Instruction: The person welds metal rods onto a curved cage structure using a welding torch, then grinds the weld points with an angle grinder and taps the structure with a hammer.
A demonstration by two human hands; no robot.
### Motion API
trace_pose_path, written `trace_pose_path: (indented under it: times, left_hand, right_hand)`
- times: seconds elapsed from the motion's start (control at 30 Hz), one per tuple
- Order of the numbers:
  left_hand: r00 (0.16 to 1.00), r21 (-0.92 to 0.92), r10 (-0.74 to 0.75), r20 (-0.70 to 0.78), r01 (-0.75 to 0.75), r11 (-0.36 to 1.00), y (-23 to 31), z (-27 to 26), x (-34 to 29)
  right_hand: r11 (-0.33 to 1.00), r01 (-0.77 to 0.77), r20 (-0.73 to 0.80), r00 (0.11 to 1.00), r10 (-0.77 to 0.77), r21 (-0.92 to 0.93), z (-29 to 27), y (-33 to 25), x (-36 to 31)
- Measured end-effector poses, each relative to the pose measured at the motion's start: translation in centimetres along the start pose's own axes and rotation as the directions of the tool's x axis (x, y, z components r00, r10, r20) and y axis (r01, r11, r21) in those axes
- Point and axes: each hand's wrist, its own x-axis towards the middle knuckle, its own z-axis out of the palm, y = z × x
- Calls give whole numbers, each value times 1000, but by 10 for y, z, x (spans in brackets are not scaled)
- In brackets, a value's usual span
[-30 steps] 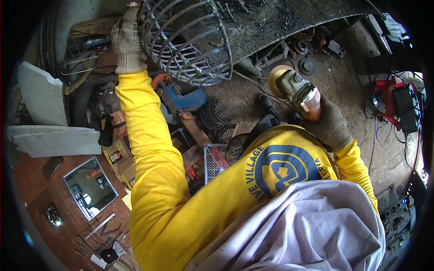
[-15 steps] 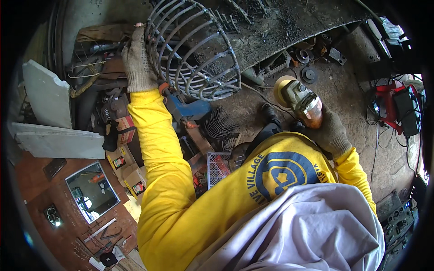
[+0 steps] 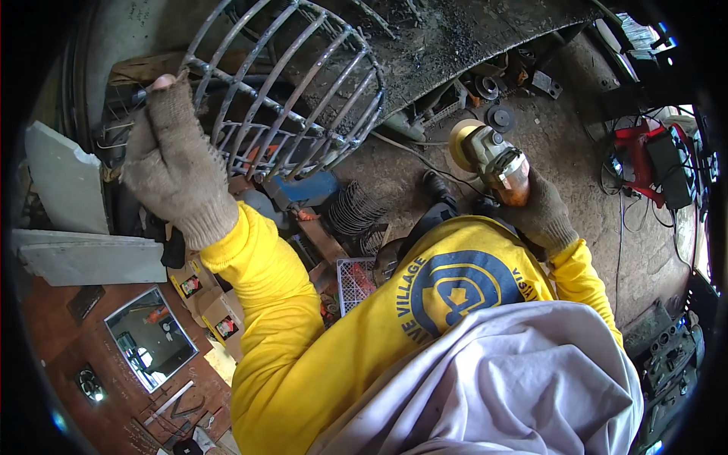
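Observation:
My left hand (image 3: 171, 155), in a worn grey-brown knit glove with a bare fingertip showing, is closed at the left edge of a curved cage of welded metal rods (image 3: 262, 95). The cage is tilted over the front of a dark worktop. The exact finger contact is partly hidden by the glove. On the right, close to my body, my gloved right hand (image 3: 542, 212) is wrapped around the body of an angle grinder (image 3: 497, 163). A pale yellowish disc (image 3: 464, 144) is fitted to the grinder, pointing away from me and apart from the cage.
The grimy metal worktop (image 3: 432, 53) spans the far side. Below are a coil of wire (image 3: 354, 212), a white plastic crate (image 3: 349, 284) and a blue tool case (image 3: 307, 188). Grey slabs (image 3: 91, 254) lean at left. A red machine (image 3: 637, 163) with cables stands right.
My left hand has come nearer and left, turning with the cage, which has tipped and shifted left. The grinder in my right hand has moved only slightly in view.

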Motion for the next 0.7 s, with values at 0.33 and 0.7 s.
trace_pose_path:
  times: [0.33, 0.7]
  left_hand:
    - [990, 305, 128, -58, -105, 946, 12, -8, -2]
    - [993, 264, 114, 34, -119, 957, -17, 6, -7]
  right_hand:
    - [1000, -4, -36, 999, 5, 22, 2, 12, 4]
    - [988, 49, -43, 998, -43, 143, -5, 41, 14]
